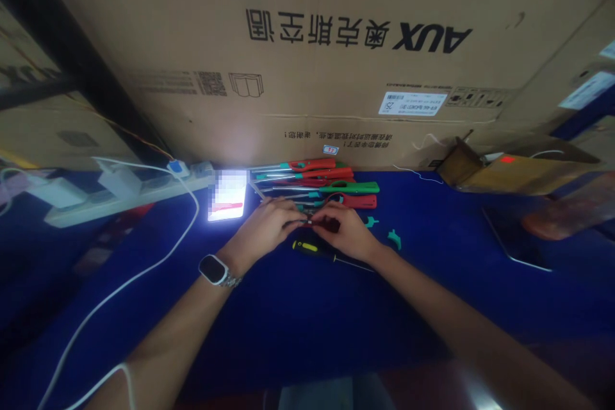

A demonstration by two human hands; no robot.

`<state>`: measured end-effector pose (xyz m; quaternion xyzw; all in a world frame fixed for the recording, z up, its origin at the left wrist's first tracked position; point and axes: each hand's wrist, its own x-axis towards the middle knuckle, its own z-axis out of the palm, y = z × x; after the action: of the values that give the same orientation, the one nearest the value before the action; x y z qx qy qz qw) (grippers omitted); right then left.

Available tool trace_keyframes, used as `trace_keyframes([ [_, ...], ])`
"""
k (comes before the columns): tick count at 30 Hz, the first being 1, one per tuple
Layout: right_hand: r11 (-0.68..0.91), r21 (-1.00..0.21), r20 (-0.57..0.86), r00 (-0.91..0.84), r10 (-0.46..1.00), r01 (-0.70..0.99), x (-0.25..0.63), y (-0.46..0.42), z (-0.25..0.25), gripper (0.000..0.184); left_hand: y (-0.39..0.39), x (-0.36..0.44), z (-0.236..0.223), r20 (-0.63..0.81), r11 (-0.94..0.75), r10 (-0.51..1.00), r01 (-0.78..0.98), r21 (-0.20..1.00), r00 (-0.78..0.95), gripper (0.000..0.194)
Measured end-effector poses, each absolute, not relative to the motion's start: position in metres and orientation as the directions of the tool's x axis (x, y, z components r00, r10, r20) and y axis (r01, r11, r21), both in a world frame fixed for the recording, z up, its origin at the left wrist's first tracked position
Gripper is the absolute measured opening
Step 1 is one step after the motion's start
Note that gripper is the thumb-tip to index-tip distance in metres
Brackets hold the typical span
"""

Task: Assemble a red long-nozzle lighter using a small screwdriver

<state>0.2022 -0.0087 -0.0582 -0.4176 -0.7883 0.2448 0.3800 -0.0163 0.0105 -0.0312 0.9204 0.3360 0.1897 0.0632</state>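
Note:
My left hand, with a watch on its wrist, and my right hand meet fingertip to fingertip. Both are closed in a pinch around something small, mostly hidden by the fingers; a whitish speck shows between them. Just beyond lie several long-nosed gas lighters, among them a green one and a red one. A yellow and black screwdriver rests under my right hand's side, its shaft pointing right. Two small green plastic pieces, a trigger-like one and another, lie right of that hand.
A lit phone screen stands left of the lighters. Farther left, a power strip carries white chargers and a trailing cable. Large cardboard boxes wall the back. Right, another person's blurred arm reaches over a dark tablet-like device.

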Motion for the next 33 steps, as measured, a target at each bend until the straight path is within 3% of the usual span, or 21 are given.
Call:
trace_keyframes([
  [5,0.531,-0.672,0.394,-0.357,0.847,0.516,0.206,-0.007,-0.059,0.027,0.012,-0.014,-0.030,0.283,-0.756,0.654,0.594,0.276,0.701,0.021],
  [10,0.533,-0.611,0.382,-0.373,0.846,0.585,0.207,-0.004,-0.058,0.020,0.013,-0.016,-0.030,0.279,-0.747,0.664,0.597,0.293,0.694,0.026],
  [16,0.470,-0.658,0.312,-0.355,0.881,0.588,0.209,-0.003,-0.059,0.029,0.014,-0.018,-0.031,0.266,-0.740,0.671,0.604,0.295,0.693,0.025],
  [24,0.489,-0.675,0.360,-0.332,0.872,0.553,0.204,-0.007,-0.056,0.018,0.008,-0.005,-0.028,0.271,-0.722,0.691,0.654,0.225,0.670,0.021],
  [30,0.562,-0.574,0.447,-0.347,0.825,0.595,0.199,-0.003,-0.058,0.004,0.009,0.000,-0.030,0.307,-0.705,0.708,0.660,0.259,0.636,0.020],
  [33,0.540,-0.603,0.427,-0.334,0.840,0.587,0.199,-0.001,-0.060,0.006,0.010,-0.003,-0.033,0.308,-0.730,0.683,0.628,0.269,0.662,0.021],
])
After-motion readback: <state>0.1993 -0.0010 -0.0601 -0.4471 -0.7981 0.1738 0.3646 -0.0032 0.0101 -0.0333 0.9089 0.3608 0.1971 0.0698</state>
